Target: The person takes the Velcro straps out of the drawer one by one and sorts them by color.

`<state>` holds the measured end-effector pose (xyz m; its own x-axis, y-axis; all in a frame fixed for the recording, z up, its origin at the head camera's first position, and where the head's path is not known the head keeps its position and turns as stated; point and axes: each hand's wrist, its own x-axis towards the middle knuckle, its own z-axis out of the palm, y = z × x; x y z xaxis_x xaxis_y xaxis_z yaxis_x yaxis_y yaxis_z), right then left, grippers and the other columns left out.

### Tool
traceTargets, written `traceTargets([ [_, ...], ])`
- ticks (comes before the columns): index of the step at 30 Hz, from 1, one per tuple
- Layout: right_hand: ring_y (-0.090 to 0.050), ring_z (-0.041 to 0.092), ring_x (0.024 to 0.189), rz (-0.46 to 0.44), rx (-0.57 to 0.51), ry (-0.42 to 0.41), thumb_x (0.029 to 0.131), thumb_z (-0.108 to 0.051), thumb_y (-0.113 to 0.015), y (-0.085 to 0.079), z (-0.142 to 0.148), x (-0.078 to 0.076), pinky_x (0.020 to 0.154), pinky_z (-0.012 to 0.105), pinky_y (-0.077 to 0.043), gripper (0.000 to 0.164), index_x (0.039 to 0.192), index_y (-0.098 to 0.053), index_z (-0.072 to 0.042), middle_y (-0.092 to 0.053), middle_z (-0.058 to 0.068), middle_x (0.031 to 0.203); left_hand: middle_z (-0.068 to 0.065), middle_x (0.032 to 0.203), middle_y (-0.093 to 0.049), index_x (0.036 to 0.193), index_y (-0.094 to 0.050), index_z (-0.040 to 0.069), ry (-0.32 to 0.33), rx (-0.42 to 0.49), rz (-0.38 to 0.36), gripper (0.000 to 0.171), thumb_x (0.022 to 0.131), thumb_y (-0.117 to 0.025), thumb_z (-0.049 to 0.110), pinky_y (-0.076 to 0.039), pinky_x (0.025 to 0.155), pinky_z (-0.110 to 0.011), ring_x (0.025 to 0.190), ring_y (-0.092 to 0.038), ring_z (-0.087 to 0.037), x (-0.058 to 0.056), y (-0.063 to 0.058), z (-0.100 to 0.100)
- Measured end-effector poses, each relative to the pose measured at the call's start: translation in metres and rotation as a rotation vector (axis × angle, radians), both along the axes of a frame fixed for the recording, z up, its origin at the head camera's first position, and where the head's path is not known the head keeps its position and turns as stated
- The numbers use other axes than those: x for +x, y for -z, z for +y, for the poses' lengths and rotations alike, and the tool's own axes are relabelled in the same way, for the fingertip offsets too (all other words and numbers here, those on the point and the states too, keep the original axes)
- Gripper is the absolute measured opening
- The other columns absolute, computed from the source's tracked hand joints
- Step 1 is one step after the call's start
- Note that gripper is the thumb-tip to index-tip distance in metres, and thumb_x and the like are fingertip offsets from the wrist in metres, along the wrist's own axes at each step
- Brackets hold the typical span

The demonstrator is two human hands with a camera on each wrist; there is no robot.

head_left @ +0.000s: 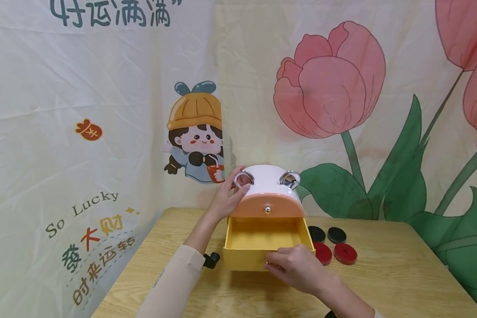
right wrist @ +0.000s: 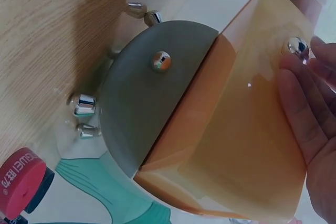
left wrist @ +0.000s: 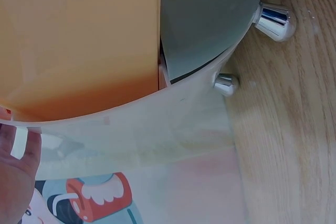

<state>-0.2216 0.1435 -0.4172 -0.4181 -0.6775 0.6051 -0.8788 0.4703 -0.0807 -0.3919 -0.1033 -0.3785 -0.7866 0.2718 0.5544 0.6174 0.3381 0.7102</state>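
In the head view a small white storage box with a rounded top and silver ear-shaped rings stands on the table. Its orange upper drawer is closed, and the yellow lower drawer is pulled out, with nothing visible inside. My left hand holds the box at its left ear ring, thumb in front; in the left wrist view its fingers reach the box edge. At the front of the lower drawer, my right hand pinches the silver knob.
Right of the box lie two black discs and two red discs on the wooden table. White lettering marks a red disc in the right wrist view. Behind the table hangs a printed cloth. Silver feet support the box.
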Motion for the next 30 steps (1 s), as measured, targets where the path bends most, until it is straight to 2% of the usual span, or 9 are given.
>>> traceTargets([
  [5, -0.066, -0.002, 0.065, -0.02, 0.039, 0.005, 0.091, -0.027, -0.082, 0.002, -0.001, 0.0, 0.066, 0.003, -0.049, 0.01, 0.095, -0.077, -0.019, -0.073, -0.01, 0.078, -0.006, 0.135, -0.063, 0.152, -0.04, 0.05, 0.008, 0.007, 0.0, 0.057, 0.101, -0.065, 0.046, -0.049, 0.111, -0.056, 0.123, -0.06, -0.029, 0.0, -0.002, 0.0],
  [12, -0.071, 0.001, 0.069, -0.027, 0.037, 0.015, 0.089, -0.027, -0.084, 0.003, -0.003, 0.0, 0.07, 0.005, -0.052, 0.013, 0.097, -0.078, -0.017, -0.076, -0.008, 0.082, -0.005, 0.134, -0.064, 0.155, -0.042, 0.036, 0.008, 0.0, 0.002, 0.059, 0.102, -0.064, 0.045, -0.05, 0.11, -0.053, 0.121, -0.06, -0.029, 0.001, -0.002, -0.001],
  [19, -0.07, 0.001, 0.069, -0.017, 0.009, 0.019, 0.088, -0.026, -0.084, 0.007, -0.004, -0.005, 0.071, 0.006, -0.052, 0.013, 0.096, -0.079, -0.017, -0.076, -0.008, 0.082, -0.006, 0.132, -0.065, 0.156, -0.041, 0.03, 0.012, -0.004, 0.001, 0.061, 0.102, -0.065, 0.043, -0.051, 0.109, -0.056, 0.12, -0.061, -0.03, 0.002, -0.001, -0.001],
  [27, -0.069, 0.0, 0.071, 0.021, -0.033, 0.023, 0.086, -0.024, -0.086, 0.013, -0.002, -0.013, 0.071, 0.008, -0.054, 0.014, 0.094, -0.078, -0.017, -0.075, -0.009, 0.081, -0.006, 0.133, -0.064, 0.155, -0.041, 0.036, 0.006, -0.005, -0.019, 0.06, 0.101, -0.065, 0.047, -0.05, 0.11, -0.056, 0.122, -0.06, -0.03, 0.002, 0.0, -0.001],
  [30, -0.069, 0.001, 0.071, 0.037, -0.037, 0.037, 0.085, -0.022, -0.087, 0.014, -0.002, -0.017, 0.071, 0.008, -0.054, 0.014, 0.094, -0.078, -0.016, -0.076, -0.008, 0.083, -0.006, 0.133, -0.064, 0.155, -0.042, 0.034, 0.008, -0.002, -0.015, 0.06, 0.101, -0.065, 0.046, -0.05, 0.109, -0.056, 0.121, -0.06, -0.031, 0.001, 0.0, -0.002],
])
